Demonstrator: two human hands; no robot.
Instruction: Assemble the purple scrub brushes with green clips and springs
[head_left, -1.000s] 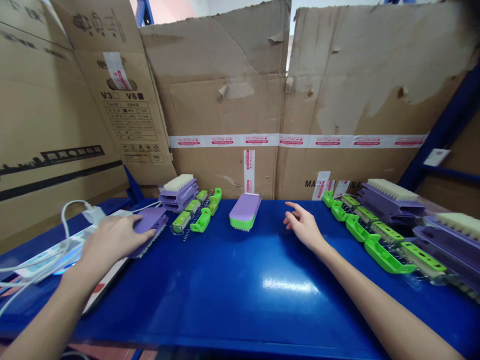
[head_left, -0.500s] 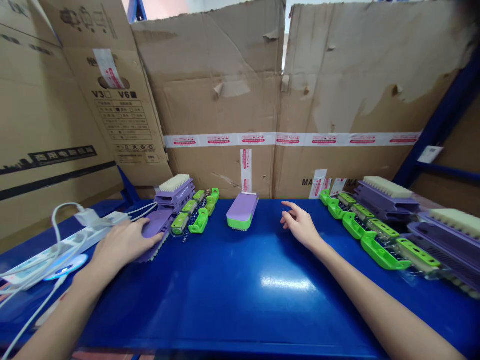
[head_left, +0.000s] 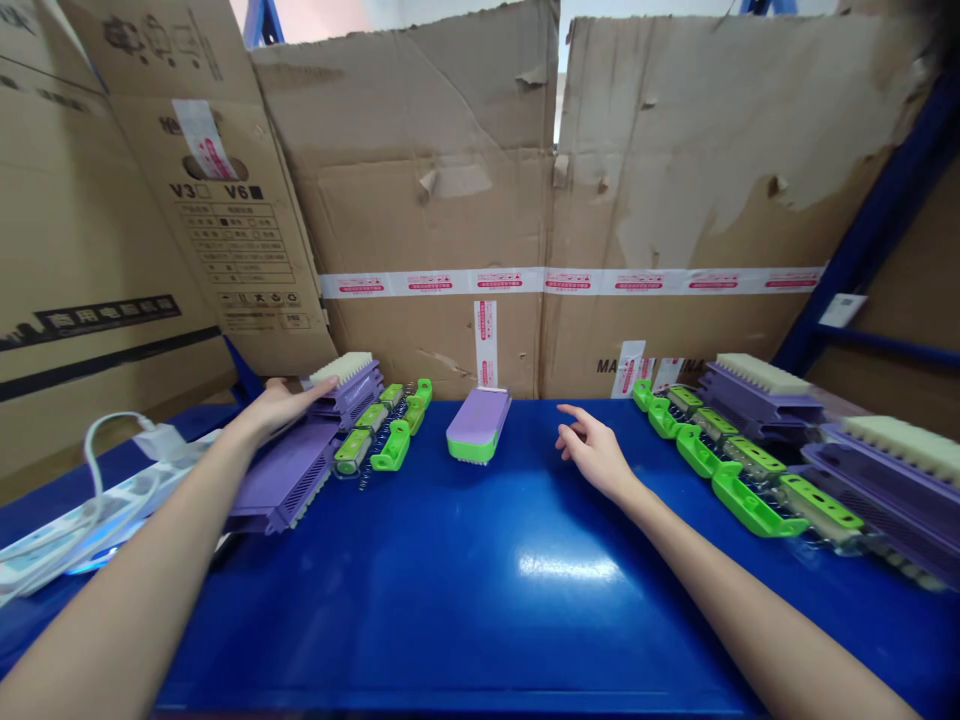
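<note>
My left hand (head_left: 281, 408) reaches to the back left, fingers stretched out. A fingertip meets the left edge of a cream bristle block (head_left: 343, 367) that sits on a stack of purple slotted shells (head_left: 352, 397). Under my left forearm lies another purple shell (head_left: 289, 475), bristles showing along its lower edge. My right hand (head_left: 592, 450) hovers over the blue table, holding nothing, index finger out and the others loosely bent. Between the hands stands a purple and green brush (head_left: 478, 425), bristles down.
Green handles (head_left: 392, 447), clear-and-green parts (head_left: 352, 453) and springs line the left side. More green handles (head_left: 697, 450), purple shells (head_left: 757, 400) and bristle blocks (head_left: 900, 445) are at right. A power strip (head_left: 82, 515) with cables lies left. Cardboard (head_left: 427, 220) walls the back.
My left hand has left the nearer purple shell and moved back to the bristle block on the stack. My right hand keeps its pose. The view has shifted slightly.
</note>
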